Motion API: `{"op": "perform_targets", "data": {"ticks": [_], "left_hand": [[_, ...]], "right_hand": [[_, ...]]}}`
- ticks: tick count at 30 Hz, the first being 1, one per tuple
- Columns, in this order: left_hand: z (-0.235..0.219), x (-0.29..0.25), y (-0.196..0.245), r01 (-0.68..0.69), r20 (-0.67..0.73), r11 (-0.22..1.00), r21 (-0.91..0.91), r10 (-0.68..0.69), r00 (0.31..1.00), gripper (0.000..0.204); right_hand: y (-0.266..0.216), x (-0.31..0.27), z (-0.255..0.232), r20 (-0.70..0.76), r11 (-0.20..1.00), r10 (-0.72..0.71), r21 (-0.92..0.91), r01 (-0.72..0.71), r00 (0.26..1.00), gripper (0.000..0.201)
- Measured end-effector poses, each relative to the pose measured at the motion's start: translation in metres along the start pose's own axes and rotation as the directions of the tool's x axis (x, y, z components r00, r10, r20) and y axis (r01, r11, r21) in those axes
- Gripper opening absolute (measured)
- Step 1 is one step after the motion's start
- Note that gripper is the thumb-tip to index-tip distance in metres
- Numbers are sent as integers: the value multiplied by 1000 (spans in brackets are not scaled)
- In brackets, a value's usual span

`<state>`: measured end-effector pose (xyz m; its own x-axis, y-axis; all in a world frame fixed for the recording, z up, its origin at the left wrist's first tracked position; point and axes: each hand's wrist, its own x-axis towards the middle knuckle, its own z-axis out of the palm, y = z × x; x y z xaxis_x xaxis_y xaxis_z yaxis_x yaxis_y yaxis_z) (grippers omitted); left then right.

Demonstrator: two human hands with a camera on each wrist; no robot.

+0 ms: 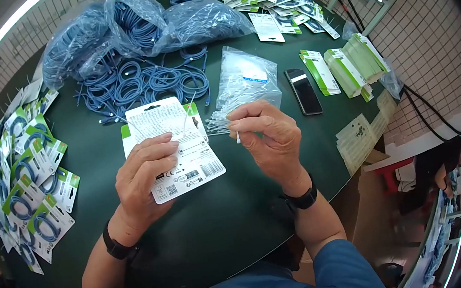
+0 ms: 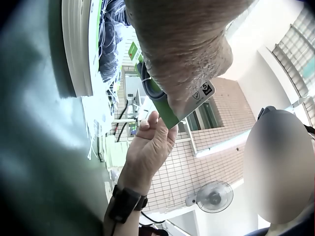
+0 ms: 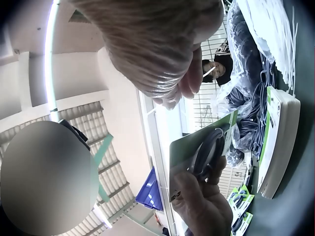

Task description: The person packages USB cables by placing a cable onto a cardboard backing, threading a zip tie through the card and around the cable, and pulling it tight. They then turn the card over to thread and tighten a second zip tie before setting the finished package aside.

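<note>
My left hand [image 1: 144,169] grips a white and green packaging card [image 1: 201,162] by its left side, with the printed back and barcode facing up at the head. On the card's other face lies a coiled cable [image 3: 209,152], seen in the right wrist view. Two thin pale strips stand up near the card's top edge. To the right of the card, my right hand [image 1: 273,139] pinches a small white cable tie [image 1: 238,137] between thumb and fingers. Just beyond it, loose white cable ties [image 1: 221,116] spill from a clear plastic bag [image 1: 247,67].
A stack of cards [image 3: 280,142] lies beneath the held card. Loose blue cable coils [image 1: 148,82] and bagged cables [image 1: 135,26] fill the back. Carded cables pile up at left [image 1: 28,180] and back right [image 1: 282,5]. A phone [image 1: 303,92] and card stacks [image 1: 342,70] lie at right.
</note>
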<state>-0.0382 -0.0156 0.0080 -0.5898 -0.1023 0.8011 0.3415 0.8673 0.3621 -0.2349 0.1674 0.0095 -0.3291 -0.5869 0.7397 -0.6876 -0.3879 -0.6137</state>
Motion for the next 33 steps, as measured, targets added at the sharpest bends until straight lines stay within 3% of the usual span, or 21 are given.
{"op": "perform_targets", "data": {"ticks": [5,8,25,33], "left_hand": [[-1,1,2,-16,-10,999,33,16,1000,38],[-2,1,3,-11,0,1000,27,11,1000,38],[-2,1,-2,-64,-18,994,85,66,998,36],[-5,-4,-2,-23,12,998,51,23,1000,34]], "right_hand": [[-7,1,4,17,999,32,33,-32,999,13],[-5,2,7,51,997,-57,-55,60,997,15],[-7,5,11,107,977,-193,-65,201,975,22],[-8,-12,12,17,939,-36,-342,39,999,11]]}}
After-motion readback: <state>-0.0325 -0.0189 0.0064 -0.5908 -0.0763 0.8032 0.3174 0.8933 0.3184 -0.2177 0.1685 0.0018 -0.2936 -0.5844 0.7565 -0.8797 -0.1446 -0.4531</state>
